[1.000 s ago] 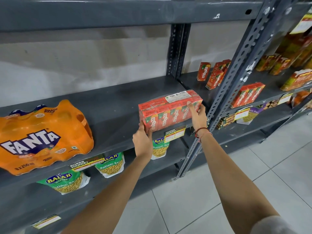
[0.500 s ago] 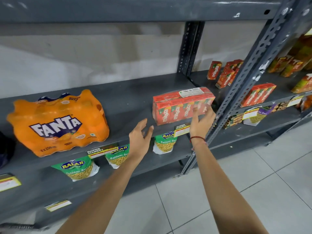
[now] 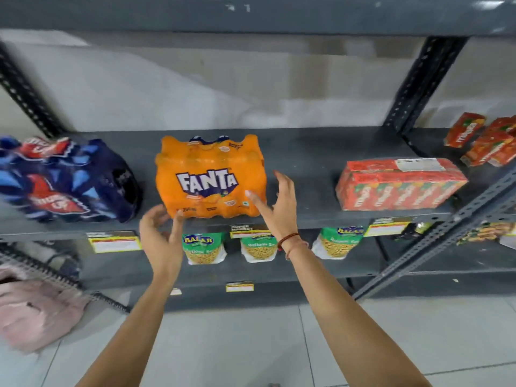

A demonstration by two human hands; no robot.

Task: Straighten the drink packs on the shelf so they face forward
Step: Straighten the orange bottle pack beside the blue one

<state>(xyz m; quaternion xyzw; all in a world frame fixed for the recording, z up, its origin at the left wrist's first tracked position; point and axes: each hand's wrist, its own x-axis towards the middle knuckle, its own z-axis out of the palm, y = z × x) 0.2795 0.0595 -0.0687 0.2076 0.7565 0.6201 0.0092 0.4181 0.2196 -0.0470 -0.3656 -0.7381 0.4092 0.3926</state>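
Both my arms reach forward. My left hand (image 3: 160, 236) is open at the orange drink pack's (image 3: 210, 177) lower left corner; my right hand (image 3: 279, 208), fingers spread, hovers by its right side on the shelf (image 3: 301, 216).

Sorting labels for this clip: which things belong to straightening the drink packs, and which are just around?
Job: Fanta pack, dark blue pack, red carton pack, left hand, right hand.
Around: Balaji snack bags, price tags, pink cloth.
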